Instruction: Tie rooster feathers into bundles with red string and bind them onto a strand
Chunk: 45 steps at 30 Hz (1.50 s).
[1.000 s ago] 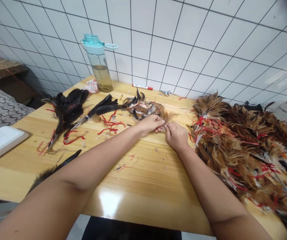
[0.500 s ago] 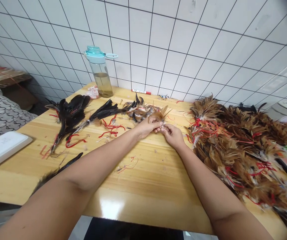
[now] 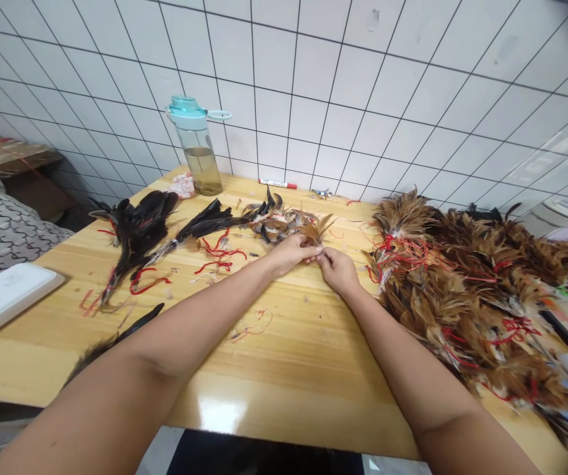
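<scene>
Over the middle of the wooden table [image 3: 284, 369], my left hand [image 3: 294, 254] is closed around a small bunch of brown feathers [image 3: 317, 229], whose tips fan upward. My right hand [image 3: 339, 269] pinches close beside it, fingertips touching the lower end of the bunch. What lies between the right fingertips is too small to make out. Just behind my left hand is a loose pile of dark and brown feathers [image 3: 276, 221]. To its left are red strings [image 3: 220, 254] and a bundle of black feathers [image 3: 209, 223].
Many brown feather bunches tied with red string [image 3: 442, 290] cover the table's right side. More black feathers [image 3: 138, 227] lie left. A water bottle [image 3: 199, 152] and a red-and-white marker [image 3: 278, 184] are near the tiled wall. A white box-like object [image 3: 14, 297] is at the left edge.
My hands stay together at the bunch; the feathers in my left hand now stand more upright. My right hand has shifted slightly left. The view has tilted a little.
</scene>
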Tool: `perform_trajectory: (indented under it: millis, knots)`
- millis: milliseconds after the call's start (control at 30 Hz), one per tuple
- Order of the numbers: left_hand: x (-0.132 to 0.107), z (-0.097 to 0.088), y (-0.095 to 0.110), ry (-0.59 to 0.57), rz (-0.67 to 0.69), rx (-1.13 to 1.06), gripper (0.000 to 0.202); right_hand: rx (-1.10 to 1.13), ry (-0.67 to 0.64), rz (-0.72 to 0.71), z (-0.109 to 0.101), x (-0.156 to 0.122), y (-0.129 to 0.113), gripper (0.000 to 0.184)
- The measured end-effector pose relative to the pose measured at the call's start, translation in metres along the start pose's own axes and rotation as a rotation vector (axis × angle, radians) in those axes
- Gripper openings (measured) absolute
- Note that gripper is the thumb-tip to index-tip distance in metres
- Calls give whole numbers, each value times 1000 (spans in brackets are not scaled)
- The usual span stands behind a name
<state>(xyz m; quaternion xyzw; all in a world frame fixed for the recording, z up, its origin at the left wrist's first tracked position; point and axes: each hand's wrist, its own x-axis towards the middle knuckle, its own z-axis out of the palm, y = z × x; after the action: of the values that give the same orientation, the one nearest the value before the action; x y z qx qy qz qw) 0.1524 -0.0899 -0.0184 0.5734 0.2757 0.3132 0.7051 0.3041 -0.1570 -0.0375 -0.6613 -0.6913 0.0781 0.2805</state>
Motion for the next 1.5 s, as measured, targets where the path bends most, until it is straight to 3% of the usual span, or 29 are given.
perform_trajectory:
  millis: [233,367,467,633,833,967,1300,1500]
  knots:
    - [3,-2,-3,47,11,-52,19,406,25,41,1,3,7,31]
    - [5,-3,-6,38,28,-80,16,497,-28,42,2,6,10,30]
    - [5,-3,-6,26,16,-112,17,425,-2,44,3,8,11,26]
    - [3,-2,-5,-32,23,-108,27,97,57,-27,3,4,7,24]
    - [1,3,-5,-6,31,-74,28,-90,96,-24,1,-3,-2,26]
    - [2,5,-6,49,14,-27,17,-141,90,-15,1,-4,-4,25]
    - [-1,7,-9,126,5,116,18,-178,74,25,-1,-5,-6,24]
    - [2,3,-10,35,104,-65,43,-157,134,87,-1,-3,-6,26]
